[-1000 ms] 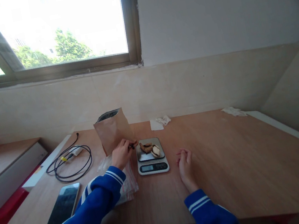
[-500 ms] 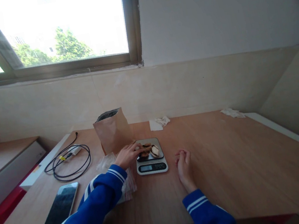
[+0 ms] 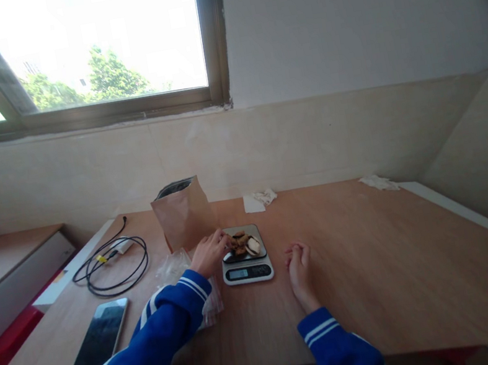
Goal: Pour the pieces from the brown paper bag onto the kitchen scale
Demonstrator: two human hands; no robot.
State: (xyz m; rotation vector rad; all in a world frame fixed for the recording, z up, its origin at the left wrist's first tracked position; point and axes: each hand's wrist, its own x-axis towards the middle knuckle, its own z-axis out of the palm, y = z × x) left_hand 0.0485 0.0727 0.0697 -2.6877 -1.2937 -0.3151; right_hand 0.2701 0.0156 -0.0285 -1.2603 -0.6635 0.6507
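Note:
A small digital kitchen scale [image 3: 248, 272] sits on the wooden table [image 3: 382, 271], with several brown and pale dried pieces [image 3: 244, 244] on its platform. My left hand [image 3: 210, 252] rests at the scale's left edge, its fingertips beside the pieces and nothing visibly in it. Just behind that hand stands an open brown paper bag [image 3: 183, 213]. Under my left forearm lies a clear plastic zip bag [image 3: 175, 267]. To the right of the scale, my right hand [image 3: 299, 268] lies on the table with its fingers curled in, holding nothing.
A coiled black cable [image 3: 114, 265] lies at the back left, and a dark phone [image 3: 94, 345] sits near the front left edge. Crumpled white tissues [image 3: 257, 199] [image 3: 379, 182] lie along the back wall. A lower side desk [image 3: 8, 265] stands to the left.
My left hand carried a dark piece from beside the paper bag onto the scale platform, left it among the others and drew back to the scale's edge. My right hand stayed put.

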